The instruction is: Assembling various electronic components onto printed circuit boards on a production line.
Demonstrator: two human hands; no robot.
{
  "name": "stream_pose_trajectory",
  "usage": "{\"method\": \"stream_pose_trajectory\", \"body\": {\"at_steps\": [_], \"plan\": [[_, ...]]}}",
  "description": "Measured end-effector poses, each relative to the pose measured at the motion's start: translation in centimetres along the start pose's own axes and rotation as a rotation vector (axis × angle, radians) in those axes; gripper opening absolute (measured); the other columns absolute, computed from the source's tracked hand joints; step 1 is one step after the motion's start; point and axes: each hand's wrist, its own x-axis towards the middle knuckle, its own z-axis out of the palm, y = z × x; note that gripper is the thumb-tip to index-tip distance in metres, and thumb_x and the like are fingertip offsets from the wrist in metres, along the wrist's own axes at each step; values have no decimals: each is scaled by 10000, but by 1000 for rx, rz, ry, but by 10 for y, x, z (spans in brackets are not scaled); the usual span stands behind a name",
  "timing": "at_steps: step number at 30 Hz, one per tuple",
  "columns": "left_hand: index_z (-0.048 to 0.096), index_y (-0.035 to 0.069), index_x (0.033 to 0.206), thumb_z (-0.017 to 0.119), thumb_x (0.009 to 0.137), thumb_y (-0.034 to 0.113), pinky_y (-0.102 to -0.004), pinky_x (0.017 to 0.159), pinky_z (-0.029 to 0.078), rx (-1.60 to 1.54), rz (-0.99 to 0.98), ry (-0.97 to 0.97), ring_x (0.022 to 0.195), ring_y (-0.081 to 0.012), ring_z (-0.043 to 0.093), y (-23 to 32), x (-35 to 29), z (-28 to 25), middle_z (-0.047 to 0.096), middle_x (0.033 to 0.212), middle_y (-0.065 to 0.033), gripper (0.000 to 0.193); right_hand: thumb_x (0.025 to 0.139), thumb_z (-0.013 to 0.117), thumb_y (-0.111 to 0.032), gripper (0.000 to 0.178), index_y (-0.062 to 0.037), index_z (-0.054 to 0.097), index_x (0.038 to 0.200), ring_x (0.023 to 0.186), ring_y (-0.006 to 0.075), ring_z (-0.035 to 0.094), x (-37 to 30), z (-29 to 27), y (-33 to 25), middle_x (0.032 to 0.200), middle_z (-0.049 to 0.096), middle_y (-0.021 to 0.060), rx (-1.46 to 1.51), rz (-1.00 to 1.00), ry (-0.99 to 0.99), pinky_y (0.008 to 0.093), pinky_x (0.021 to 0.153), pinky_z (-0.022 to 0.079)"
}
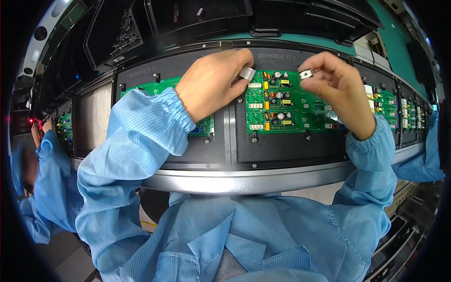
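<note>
Between the thumb and forefinger of my left hand (pixel 213 80) is a small silvery-grey block (pixel 247 73), just above the upper left corner of a green circuit board panel (pixel 300 114). My right hand (pixel 336 80), over the panel's upper right part, pinches a small white part (pixel 306 74) with dark marks on its face. The panel lies in a black carrier (pixel 282 152) and bears white connectors, capacitors, and yellow and orange parts in three rows. My left forearm hides much of another green board (pixel 152 87) in the carrier to the left.
Black bins (pixel 114 37) stand behind the line, one holding many small dark parts. A metal rail (pixel 211 181) runs along the front edge. More carriers with boards (pixel 406 113) sit to the right. Another person in blue sleeves (pixel 51 169) works at the far left; a blue sleeve (pixel 420 157) shows at right.
</note>
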Motion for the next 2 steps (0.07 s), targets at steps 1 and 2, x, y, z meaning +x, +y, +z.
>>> {"method": "stream_pose_trajectory", "body": {"at_steps": [1,2], "plan": [[584,42,1091,676,833,105,-424,761,515,5,-27,-23,862,-342,630,1,1,-2,609,945,-143,282,907,672,-8,254,-14,621,1156,876,33,588,1,2,3,972,632,-4,55,0,-15,162,757,468],[577,43,1100,677,835,113,-427,767,515,12,-55,-45,868,-343,634,2,2,-4,610,955,-150,291,910,678,-19,259,-19,618,1161,918,43,612,3,7,7,992,645,6,109,-1,-31,174,775,488]]}}
